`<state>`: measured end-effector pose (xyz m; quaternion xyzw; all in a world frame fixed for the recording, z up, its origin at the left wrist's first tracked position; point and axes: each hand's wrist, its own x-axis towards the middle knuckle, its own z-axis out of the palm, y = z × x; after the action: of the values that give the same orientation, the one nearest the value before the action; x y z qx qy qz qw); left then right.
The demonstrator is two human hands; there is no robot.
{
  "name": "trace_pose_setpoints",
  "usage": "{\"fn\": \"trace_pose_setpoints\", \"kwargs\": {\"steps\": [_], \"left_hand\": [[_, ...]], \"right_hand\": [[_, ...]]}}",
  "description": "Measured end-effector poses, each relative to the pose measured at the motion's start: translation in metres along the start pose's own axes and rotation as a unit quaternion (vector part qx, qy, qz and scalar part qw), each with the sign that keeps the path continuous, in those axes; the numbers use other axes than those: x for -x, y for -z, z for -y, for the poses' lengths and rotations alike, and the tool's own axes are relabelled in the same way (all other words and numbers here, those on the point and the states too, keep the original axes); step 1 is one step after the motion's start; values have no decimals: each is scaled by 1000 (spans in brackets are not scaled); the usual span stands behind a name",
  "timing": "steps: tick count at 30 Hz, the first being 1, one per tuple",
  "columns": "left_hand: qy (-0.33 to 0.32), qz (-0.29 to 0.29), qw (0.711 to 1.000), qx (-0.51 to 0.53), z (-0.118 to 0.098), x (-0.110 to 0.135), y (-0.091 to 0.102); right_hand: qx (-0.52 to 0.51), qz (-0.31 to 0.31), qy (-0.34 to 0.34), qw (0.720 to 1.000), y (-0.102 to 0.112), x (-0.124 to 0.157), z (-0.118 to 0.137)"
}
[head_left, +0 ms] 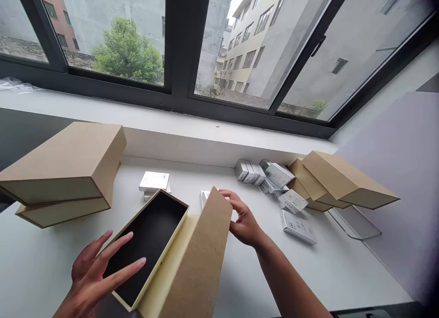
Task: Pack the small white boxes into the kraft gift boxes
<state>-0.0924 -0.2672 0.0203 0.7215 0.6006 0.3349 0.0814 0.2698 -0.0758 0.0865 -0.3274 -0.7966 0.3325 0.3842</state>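
Note:
A brown cardboard box stands in front of me, its black-lined tray [151, 235] facing up with nothing inside. Its hinged lid [206, 249] is swung up on the right side. My right hand [243, 221] grips the far corner of that lid, fingertips on its far edge and thumb on the near face. Over the left rim of the tray, my left hand [99, 272] is spread open and holds nothing. Whether it touches the rim I cannot tell. Partly hidden behind the lid lies a small silver-white carton [205, 196].
Several brown boxes [65, 153] are stacked on the left, with more brown boxes [343, 178] leaning at the right near a wire stand [356, 238]. Silver cartons [277, 174] lie piled at the back right. White cartons [154, 181] sit behind the tray, below the windowsill [147, 112].

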Motion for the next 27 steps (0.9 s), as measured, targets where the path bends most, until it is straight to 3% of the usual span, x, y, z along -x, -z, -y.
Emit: {"fn": "trace_pose_setpoints", "kwargs": {"steps": [1, 3, 6, 9, 13, 18, 21, 24, 27], "left_hand": [[-55, -8, 997, -44, 2, -3, -2], [-91, -2, 992, -90, 5, -6, -4], [-72, 45, 992, -98, 6, -6, -4], [-62, 67, 991, -100, 7, -1, -2], [-92, 55, 987, -121, 10, 8, -2], [-205, -9, 969, -135, 1, 10, -7], [-271, -1, 957, -102, -19, 4, -13], [-255, 44, 965, -43, -37, -3, -15], [-218, 110, 970, 6, -38, -5, -6]], "right_hand": [[8, 2, -6, 1000, 1, -5, -7], [37, -3, -34, 999, 3, -14, -21], [131, -5, -144, 981, 4, -26, -36], [173, 48, -251, 951, -1, -33, -43], [197, 99, -296, 929, -15, -36, -38], [273, 170, -350, 880, -26, -44, -18], [289, 163, -372, 867, -25, -49, -17], [312, 126, -384, 860, -16, -49, -26], [317, 90, -405, 853, 5, -39, -40]]}}
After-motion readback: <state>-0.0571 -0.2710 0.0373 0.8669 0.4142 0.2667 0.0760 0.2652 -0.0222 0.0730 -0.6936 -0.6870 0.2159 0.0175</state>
